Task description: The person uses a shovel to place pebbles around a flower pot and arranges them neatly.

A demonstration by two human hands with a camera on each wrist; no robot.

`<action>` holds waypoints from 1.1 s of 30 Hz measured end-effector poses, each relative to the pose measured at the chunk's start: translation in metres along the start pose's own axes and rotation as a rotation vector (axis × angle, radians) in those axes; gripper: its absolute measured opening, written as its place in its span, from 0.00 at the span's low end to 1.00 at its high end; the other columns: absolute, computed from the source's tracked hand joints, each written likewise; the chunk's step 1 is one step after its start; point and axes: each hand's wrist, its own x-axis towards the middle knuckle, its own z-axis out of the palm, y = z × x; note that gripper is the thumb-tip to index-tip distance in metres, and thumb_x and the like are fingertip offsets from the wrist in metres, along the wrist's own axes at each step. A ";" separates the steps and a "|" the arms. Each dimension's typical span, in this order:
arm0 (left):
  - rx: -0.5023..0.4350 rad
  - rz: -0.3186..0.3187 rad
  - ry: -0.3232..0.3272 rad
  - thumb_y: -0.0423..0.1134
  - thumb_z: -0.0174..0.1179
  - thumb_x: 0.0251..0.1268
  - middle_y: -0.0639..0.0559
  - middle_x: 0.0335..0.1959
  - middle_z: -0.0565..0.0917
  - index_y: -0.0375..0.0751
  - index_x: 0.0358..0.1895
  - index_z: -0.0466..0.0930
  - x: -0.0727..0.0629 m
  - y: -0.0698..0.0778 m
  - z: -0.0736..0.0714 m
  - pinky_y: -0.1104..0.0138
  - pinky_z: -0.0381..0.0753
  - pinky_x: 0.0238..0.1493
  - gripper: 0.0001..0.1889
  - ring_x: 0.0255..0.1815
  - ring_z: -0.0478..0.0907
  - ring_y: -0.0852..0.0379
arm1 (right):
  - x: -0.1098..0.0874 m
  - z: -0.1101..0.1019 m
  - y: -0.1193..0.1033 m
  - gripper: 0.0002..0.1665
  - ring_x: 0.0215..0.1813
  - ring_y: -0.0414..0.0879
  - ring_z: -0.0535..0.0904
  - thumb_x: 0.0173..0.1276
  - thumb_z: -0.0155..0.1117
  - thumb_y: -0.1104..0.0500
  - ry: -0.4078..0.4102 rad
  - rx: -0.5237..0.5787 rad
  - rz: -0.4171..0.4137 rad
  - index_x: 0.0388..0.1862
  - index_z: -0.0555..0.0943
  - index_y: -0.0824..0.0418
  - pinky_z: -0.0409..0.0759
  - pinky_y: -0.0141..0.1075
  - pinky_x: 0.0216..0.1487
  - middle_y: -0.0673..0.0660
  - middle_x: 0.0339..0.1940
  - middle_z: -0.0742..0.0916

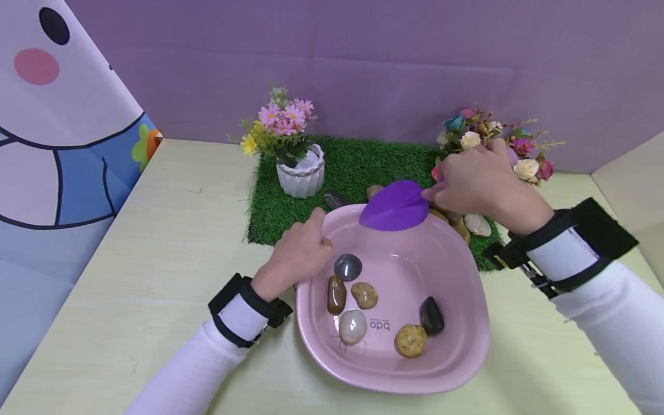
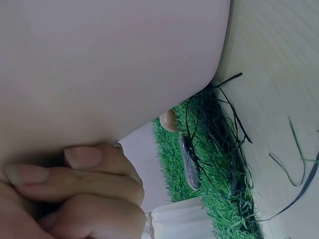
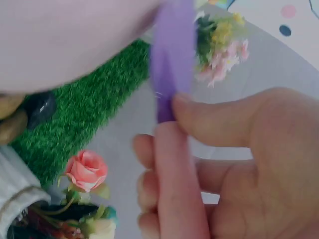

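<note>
A pink plastic basin (image 1: 467, 346) stands in front of me, with several wet-looking stones on its floor. Among them are a grey stone (image 1: 348, 267), a white stone (image 1: 353, 327) and a black stone (image 1: 432, 316). At the basin's left rim my left hand (image 1: 298, 253) grips the edge; its curled fingers (image 2: 79, 184) lie against the outer wall. My right hand (image 1: 474, 181) holds a toy shovel by its pink handle (image 3: 179, 184), thumb near the blade's base. The shovel's purple blade (image 1: 395, 204) overlaps the far rim in the head view; whether it touches cannot be told.
Behind the basin lies a green turf mat (image 1: 363, 158). On it stand a white pot (image 1: 302, 173) with pink flowers (image 1: 285, 117) and, at right, a bunch of mixed flowers (image 1: 524, 164). More stones (image 1: 477, 225) lie by the far rim. A purple backdrop (image 1: 363, 69) hangs behind.
</note>
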 end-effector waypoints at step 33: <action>0.019 -0.003 0.010 0.33 0.52 0.69 0.39 0.35 0.81 0.36 0.56 0.69 0.000 -0.001 0.000 0.60 0.82 0.22 0.14 0.26 0.82 0.47 | -0.008 0.053 -0.032 0.17 0.40 0.59 0.78 0.56 0.78 0.49 0.183 -0.384 -0.309 0.25 0.81 0.59 0.69 0.51 0.52 0.61 0.31 0.86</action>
